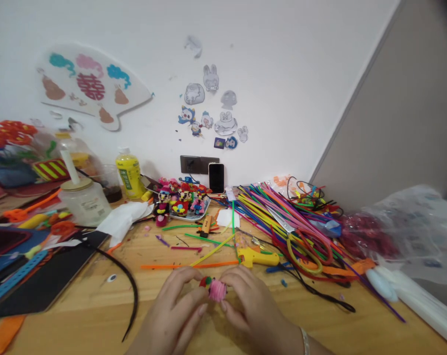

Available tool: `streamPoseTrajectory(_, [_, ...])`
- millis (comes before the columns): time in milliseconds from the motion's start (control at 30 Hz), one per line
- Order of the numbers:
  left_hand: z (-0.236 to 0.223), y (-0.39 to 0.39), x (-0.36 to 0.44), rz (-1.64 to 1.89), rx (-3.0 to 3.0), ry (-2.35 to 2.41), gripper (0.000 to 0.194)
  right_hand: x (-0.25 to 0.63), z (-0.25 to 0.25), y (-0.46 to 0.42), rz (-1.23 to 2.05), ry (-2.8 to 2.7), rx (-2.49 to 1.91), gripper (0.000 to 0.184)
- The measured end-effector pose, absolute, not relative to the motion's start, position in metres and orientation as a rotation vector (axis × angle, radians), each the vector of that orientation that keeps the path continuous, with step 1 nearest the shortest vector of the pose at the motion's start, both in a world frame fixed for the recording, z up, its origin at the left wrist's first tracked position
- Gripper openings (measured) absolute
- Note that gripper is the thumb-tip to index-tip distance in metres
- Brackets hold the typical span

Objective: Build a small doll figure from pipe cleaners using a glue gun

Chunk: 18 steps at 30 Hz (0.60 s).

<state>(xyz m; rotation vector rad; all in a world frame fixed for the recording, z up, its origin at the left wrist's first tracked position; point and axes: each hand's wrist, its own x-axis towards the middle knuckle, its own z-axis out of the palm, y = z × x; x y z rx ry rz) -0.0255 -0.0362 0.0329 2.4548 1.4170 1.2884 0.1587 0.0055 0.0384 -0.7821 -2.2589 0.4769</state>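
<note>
Left hand [171,308] and right hand [253,301] grip a pink chenille coil [217,290], fingers closed; completed figures [181,199] stand on a plate [205,209] beyond it.

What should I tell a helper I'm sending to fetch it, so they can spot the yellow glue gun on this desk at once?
Start at the wooden table and find the big heap of multicoloured pipe cleaners on its right. At the heap's near left edge, just above the person's right hand, lies the yellow glue gun, the only chunky yellow plastic tool among those thin stems.
</note>
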Motion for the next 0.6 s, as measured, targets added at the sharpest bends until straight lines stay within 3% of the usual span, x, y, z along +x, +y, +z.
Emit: streamPoseTrajectory(600, [0.0334, -0.0318, -0.0291, 1.164, 2.554, 1.336, 0.029, 0.1582, 0.0391, 0.0053, 0.435, -2.277, -0.755, 0.018])
